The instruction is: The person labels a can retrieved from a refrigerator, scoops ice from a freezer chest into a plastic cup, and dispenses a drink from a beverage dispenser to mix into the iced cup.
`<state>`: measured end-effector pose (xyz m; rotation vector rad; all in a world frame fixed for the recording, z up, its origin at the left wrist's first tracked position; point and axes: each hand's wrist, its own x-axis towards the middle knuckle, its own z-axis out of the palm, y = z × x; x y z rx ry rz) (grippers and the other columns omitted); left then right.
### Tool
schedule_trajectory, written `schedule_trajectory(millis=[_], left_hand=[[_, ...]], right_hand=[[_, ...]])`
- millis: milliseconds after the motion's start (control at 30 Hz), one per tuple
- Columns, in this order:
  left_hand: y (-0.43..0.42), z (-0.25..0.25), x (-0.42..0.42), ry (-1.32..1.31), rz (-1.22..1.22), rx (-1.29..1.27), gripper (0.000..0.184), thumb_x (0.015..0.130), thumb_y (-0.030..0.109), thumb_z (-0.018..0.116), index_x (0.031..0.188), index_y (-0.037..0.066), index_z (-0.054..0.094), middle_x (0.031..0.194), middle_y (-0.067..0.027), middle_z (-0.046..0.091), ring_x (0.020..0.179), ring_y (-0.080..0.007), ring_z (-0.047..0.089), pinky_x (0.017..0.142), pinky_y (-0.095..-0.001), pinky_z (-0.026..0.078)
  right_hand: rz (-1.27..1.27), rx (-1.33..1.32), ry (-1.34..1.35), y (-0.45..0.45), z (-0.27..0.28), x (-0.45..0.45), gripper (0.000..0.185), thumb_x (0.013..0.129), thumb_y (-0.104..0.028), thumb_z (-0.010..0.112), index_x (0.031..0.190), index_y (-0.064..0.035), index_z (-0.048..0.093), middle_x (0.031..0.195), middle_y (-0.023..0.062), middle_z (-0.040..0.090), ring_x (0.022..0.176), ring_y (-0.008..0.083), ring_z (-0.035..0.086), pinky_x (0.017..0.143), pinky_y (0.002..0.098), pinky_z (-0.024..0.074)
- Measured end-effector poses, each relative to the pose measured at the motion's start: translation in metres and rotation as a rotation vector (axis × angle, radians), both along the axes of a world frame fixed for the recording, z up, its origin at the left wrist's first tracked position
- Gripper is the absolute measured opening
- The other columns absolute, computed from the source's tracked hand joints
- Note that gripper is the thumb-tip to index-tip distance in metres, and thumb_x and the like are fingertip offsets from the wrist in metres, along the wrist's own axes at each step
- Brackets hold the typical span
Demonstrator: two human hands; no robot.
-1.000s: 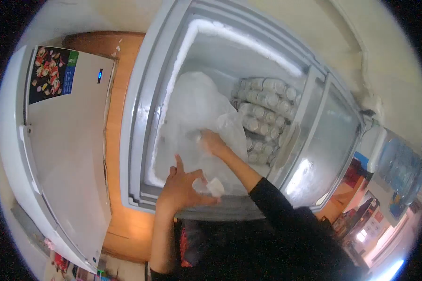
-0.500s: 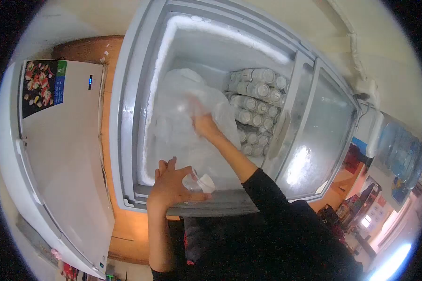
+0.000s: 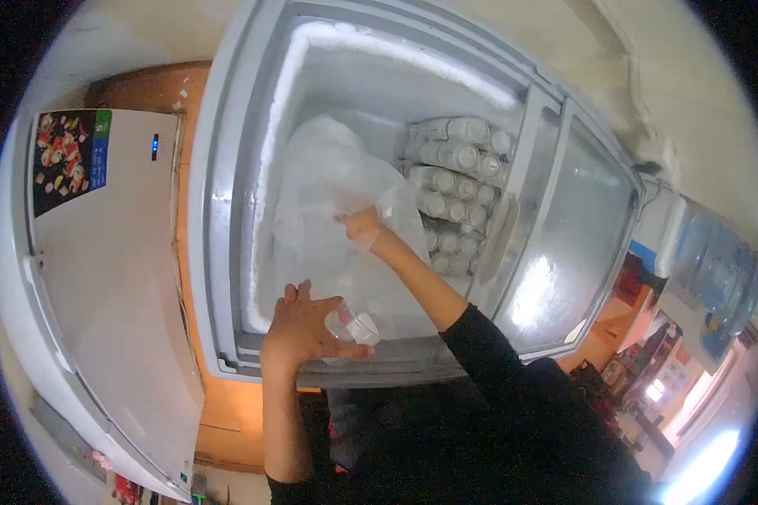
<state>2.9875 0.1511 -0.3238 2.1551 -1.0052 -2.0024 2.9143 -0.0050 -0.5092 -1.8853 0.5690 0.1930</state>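
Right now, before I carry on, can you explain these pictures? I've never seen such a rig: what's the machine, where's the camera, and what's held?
There is no machine arm: these are a person's bare hands. All the pictures come from one camera worn on the head, looking forward and down. In front is an open freezer. Inside lie a big pale plastic bag and, beside it, rows of cans or bottles. The left hand holds a clear cup near the freezer's edge. The right hand is at the bag; its fingertips are blurred, so I can't tell whether it grips anything.
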Motion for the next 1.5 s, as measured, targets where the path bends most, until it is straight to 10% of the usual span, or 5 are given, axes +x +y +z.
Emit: schedule_trajectory(millis=[167, 600, 1067, 1167, 1500], left_hand=[[0.011, -0.005, -0.008, -0.027, 0.061, -0.113, 0.086, 0.043, 0.071, 0.078, 0.107, 0.014, 0.068, 0.133, -0.0376, 0.040, 0.126, -0.0529, 0.034, 0.105, -0.0511, 0.032], [0.012, 0.003, 0.009, -0.088, 0.063, -0.030, 0.077, 0.041, 0.071, 0.078, 0.095, 0.016, 0.070, 0.109, -0.0241, 0.054, 0.115, -0.0416, 0.043, 0.099, -0.0441, 0.030], [0.020, -0.004, 0.004, -0.016, 0.075, -0.116, 0.078, 0.046, 0.075, 0.076, 0.101, 0.021, 0.068, 0.138, -0.0378, 0.035, 0.133, -0.0525, 0.026, 0.109, -0.0585, 0.019], [0.015, -0.009, 0.013, 0.010, 0.090, -0.113, 0.079, 0.046, 0.075, 0.076, 0.103, 0.021, 0.067, 0.140, -0.0395, 0.031, 0.134, -0.0548, 0.024, 0.110, -0.0596, 0.017], [0.016, -0.014, 0.002, 0.072, 0.203, -0.207, 0.069, 0.048, 0.066, 0.080, 0.092, 0.015, 0.065, 0.135, -0.0413, 0.035, 0.133, -0.0536, 0.028, 0.105, -0.0554, 0.025]], right_hand=[[-0.375, 0.003, 0.245, 0.032, -0.070, -0.063, 0.047, 0.088, -0.008, 0.045, 0.135, -0.0023, 0.046, 0.139, 0.0259, 0.042, 0.129, 0.0362, 0.041, 0.107, 0.0406, 0.0322], [0.119, -0.217, 0.339, 0.013, 0.041, 0.012, 0.038, 0.088, -0.012, 0.045, 0.124, -0.0097, 0.056, 0.113, 0.0249, 0.060, 0.107, 0.0417, 0.057, 0.094, 0.0483, 0.0423], [-0.209, -0.154, 0.219, 0.001, 0.004, -0.009, 0.046, 0.094, -0.014, 0.045, 0.140, -0.0155, 0.043, 0.122, 0.0243, 0.057, 0.114, 0.0396, 0.055, 0.096, 0.0451, 0.0418], [0.000, -0.274, 0.140, -0.008, -0.030, -0.018, 0.039, 0.094, -0.022, 0.053, 0.131, -0.0101, 0.051, 0.081, 0.0121, 0.064, 0.070, 0.0236, 0.063, 0.061, 0.0372, 0.0500], [-0.124, -0.035, 0.169, 0.022, 0.030, -0.008, 0.042, 0.088, -0.015, 0.048, 0.129, -0.0079, 0.052, 0.105, 0.0246, 0.062, 0.103, 0.0410, 0.056, 0.088, 0.0437, 0.0453]])
